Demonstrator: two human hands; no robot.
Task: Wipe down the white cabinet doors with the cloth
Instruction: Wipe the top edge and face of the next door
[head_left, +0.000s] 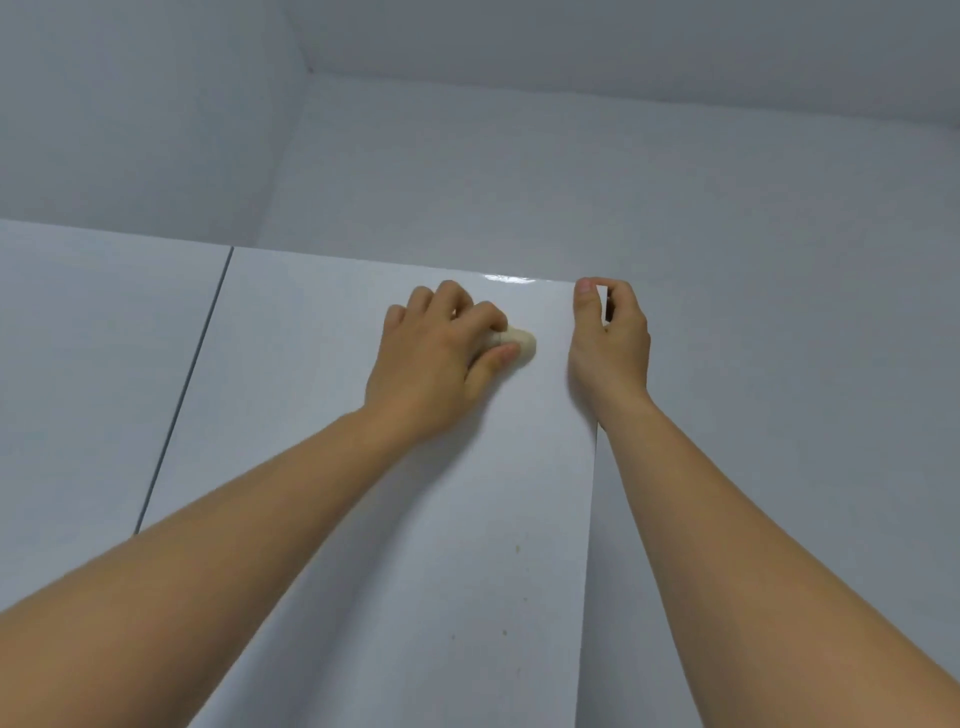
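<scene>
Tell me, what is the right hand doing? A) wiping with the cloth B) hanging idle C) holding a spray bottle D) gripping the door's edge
D: the right hand curls its fingers round the door's edge, while the left hand holds the cloth.

No text, label, brand, number or sign can be read anywhere in the head view. The glossy white cabinet door (415, 519) carries no lettering, neither around the small cream cloth wad (522, 345) gripped on it nor along the gripped door edge.
</scene>
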